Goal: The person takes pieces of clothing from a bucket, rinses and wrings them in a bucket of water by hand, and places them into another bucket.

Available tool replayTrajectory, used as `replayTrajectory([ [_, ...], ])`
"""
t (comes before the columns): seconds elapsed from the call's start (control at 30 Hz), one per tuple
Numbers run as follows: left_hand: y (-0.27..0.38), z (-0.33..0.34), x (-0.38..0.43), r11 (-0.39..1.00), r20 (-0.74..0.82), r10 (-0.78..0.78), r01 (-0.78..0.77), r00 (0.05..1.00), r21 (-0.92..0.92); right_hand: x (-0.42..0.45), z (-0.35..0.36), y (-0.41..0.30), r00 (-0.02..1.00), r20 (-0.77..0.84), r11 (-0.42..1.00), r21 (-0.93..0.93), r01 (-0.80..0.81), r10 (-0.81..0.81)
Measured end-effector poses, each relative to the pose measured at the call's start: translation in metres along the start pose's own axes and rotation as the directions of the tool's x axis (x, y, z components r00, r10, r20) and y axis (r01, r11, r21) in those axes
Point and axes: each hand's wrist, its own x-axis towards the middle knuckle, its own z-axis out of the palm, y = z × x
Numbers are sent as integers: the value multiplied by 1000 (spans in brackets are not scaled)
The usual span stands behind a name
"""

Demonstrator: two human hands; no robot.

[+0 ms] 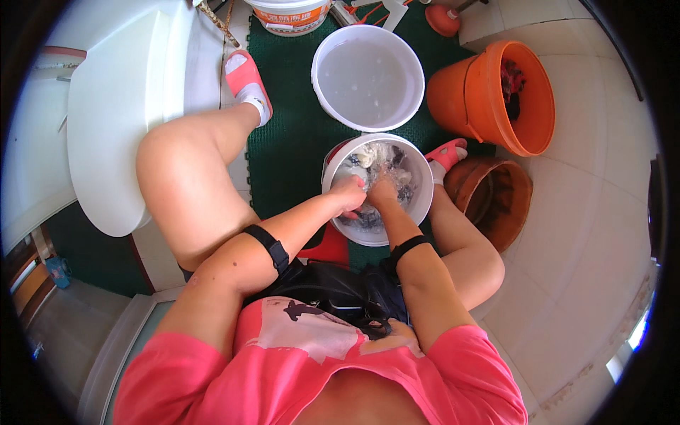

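A white plastic bucket point(424, 183) stands between my legs, holding water and wet light and dark cloth point(372, 155). My left hand point(348, 195) is inside the left part of its mouth, fingers curled. Whether cloth is in those fingers is unclear. Beside it, my right hand point(382, 190) dips into the splashing water among the cloth, its fingertips hidden. Just beyond, a second white bucket point(366, 79) contains cloudy water.
To the right, a tilted orange bucket point(451, 98) has dark and red cloth inside, and a brown pot point(459, 188) sits nearer me. A white basin point(114, 133) juts out at left. Green matting point(287, 95) covers the floor; a red plunger point(443, 21) lies at the back.
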Motion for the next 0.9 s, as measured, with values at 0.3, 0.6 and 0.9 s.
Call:
replayTrajectory([
  [0.3, 8, 1, 24, 843, 252, -182, 283, 950, -458, -26, -44, 2, 934, -357, 894, 419, 159, 1],
  [0.6, 57, 0, 12, 561, 527, 313, 295, 790, -774, -102, -93, 16, 763, -642, 766, 452, 457, -76],
  [0.9, 36, 4, 34, 615, 385, 147, 221, 911, -757, -116, -126, 34, 816, -562, 388, 728, 566, -137],
])
